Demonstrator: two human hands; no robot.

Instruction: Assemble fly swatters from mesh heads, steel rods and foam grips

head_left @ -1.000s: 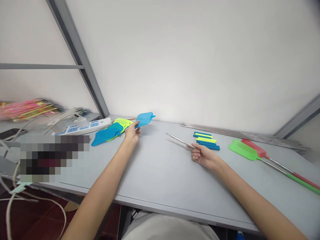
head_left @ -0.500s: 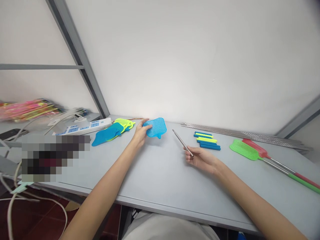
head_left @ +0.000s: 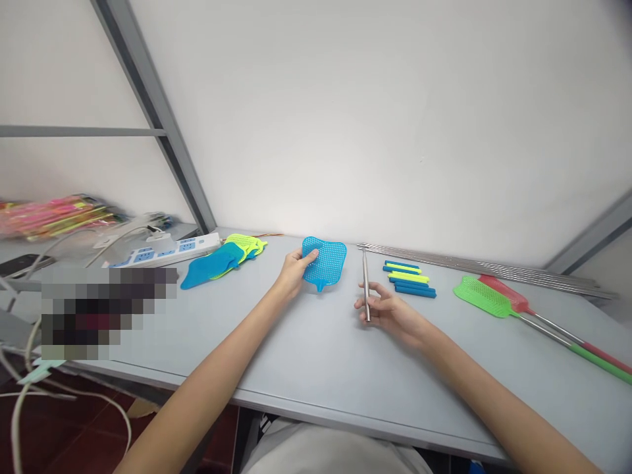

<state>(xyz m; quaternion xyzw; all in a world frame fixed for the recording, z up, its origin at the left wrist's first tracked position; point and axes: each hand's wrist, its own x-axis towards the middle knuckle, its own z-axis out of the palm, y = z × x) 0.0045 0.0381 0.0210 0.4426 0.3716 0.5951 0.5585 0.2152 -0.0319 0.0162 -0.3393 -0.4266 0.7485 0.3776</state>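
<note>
A blue perforated fly swatter head (head_left: 328, 264) is pinched at its left side by my left hand (head_left: 296, 268), its short stem pointing down toward me. My right hand (head_left: 388, 313) holds a slim metal rod (head_left: 366, 283) nearly upright between thumb and fingers, a little to the right of the swatter head and apart from it. Left of my left hand lies a pile of blue and yellow swatter heads (head_left: 217, 262). Several blue and yellow handle sleeves (head_left: 409, 278) lie just beyond my right hand.
Long metal rods (head_left: 474, 264) lie along the wall. Green (head_left: 486, 297) and red (head_left: 518, 301) fly swatters rest at the right. A white power strip (head_left: 172, 249) with cables, a phone (head_left: 24, 264) and bagged colourful items (head_left: 64, 217) are at the left. Grey frame posts (head_left: 158, 118) rise behind.
My left hand has moved the blue swatter head right and toward me. The metal rod in my right hand has swung from a leftward slant to nearly upright.
</note>
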